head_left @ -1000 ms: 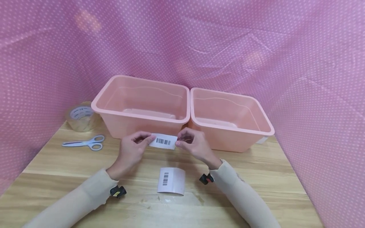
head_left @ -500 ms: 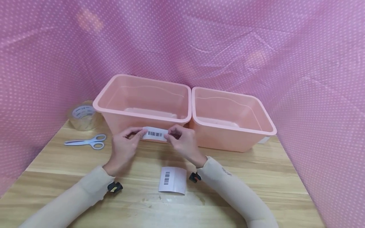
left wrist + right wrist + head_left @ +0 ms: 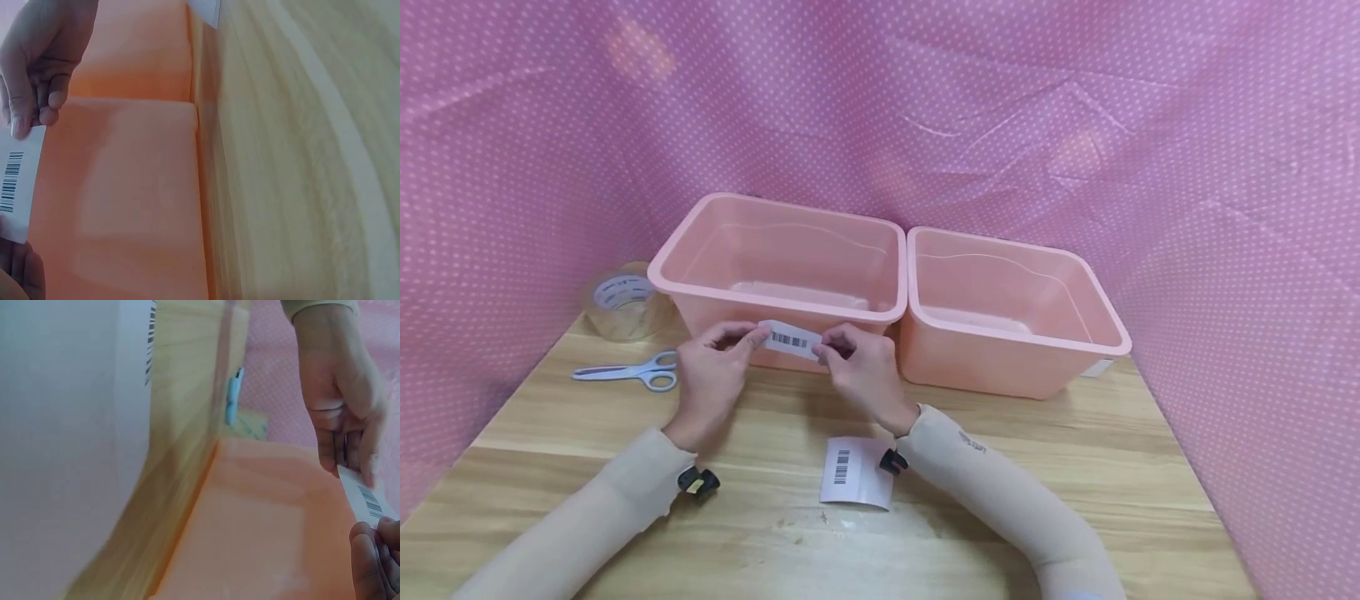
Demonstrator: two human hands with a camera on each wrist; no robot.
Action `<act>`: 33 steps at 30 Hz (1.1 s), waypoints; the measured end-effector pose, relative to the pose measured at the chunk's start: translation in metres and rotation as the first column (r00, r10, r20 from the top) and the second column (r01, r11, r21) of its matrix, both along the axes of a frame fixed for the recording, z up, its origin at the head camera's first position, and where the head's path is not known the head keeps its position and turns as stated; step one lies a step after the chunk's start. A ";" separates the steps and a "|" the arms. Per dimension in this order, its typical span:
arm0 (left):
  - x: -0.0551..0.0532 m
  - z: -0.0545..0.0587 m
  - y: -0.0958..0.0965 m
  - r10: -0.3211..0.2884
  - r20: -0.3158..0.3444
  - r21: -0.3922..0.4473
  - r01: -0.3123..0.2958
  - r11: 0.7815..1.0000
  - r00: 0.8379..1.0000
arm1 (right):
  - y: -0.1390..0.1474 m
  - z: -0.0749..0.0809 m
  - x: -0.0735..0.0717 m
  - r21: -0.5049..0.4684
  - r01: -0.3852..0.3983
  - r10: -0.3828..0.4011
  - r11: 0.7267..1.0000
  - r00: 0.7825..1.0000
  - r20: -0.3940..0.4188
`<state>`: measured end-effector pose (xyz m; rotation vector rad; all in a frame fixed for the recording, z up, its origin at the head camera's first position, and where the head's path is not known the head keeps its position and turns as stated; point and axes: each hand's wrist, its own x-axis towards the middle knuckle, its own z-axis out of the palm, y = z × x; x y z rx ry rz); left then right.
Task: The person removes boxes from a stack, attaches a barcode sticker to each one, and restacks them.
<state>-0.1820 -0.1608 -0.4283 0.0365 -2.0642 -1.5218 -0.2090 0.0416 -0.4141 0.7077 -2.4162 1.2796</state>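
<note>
A small white barcode label (image 3: 789,340) is stretched between both hands, in front of the upper front wall of the left pink bin (image 3: 700,307). My left hand (image 3: 713,371) pinches its left end between thumb and fingers. At the other end my right hand (image 3: 867,373) pinches the label's right edge. The printed side faces up toward the head camera. In the left wrist view the label (image 3: 21,181) hangs close to the bin's wall (image 3: 125,200). The right wrist view shows both hands at the ends of the label (image 3: 362,499).
A second label on backing paper (image 3: 842,479) lies on the wooden table (image 3: 760,533), partly under the right wrist's camera. Scissors (image 3: 632,372) and a roll of clear tape (image 3: 623,304) sit at the left. The right pink bin (image 3: 985,367) stands beside the left one; a white piece (image 3: 1097,367) shows at its right end.
Both hands have carried the label left and slightly up, from below the left bin's right half to its front wall. The label now tilts down to the right. The right forearm overlaps the backing paper.
</note>
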 end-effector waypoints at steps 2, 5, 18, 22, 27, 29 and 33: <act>-0.003 0.000 -0.002 0.017 -0.018 -0.005 -0.017 1.000 1.000 | -0.003 -0.002 -0.001 0.006 0.000 -0.001 1.000 1.000 0.009; -0.008 -0.002 -0.005 0.041 -0.027 -0.012 -0.041 0.999 0.999 | -0.007 -0.004 -0.004 0.003 0.004 -0.004 1.000 1.000 0.013; -0.024 -0.008 -0.015 0.106 -0.051 -0.050 -0.109 0.993 0.993 | -0.011 -0.007 -0.010 -0.024 0.010 -0.011 1.000 1.000 -0.026; -0.026 -0.011 -0.015 0.113 -0.049 -0.048 -0.115 0.992 0.992 | -0.011 -0.008 -0.010 -0.034 0.010 -0.011 0.999 1.000 -0.021; -0.026 -0.011 -0.014 0.120 -0.025 -0.039 -0.121 0.992 0.993 | -0.010 -0.008 -0.010 -0.041 0.021 -0.021 0.999 1.000 -0.012; -0.026 -0.011 -0.014 0.116 -0.024 -0.039 -0.117 0.992 0.993 | -0.010 -0.008 -0.009 -0.046 0.022 -0.022 0.999 1.000 -0.003; -0.025 -0.010 -0.014 0.107 -0.023 -0.042 -0.108 0.993 0.994 | -0.010 -0.007 -0.008 -0.060 0.019 -0.019 0.998 1.000 0.016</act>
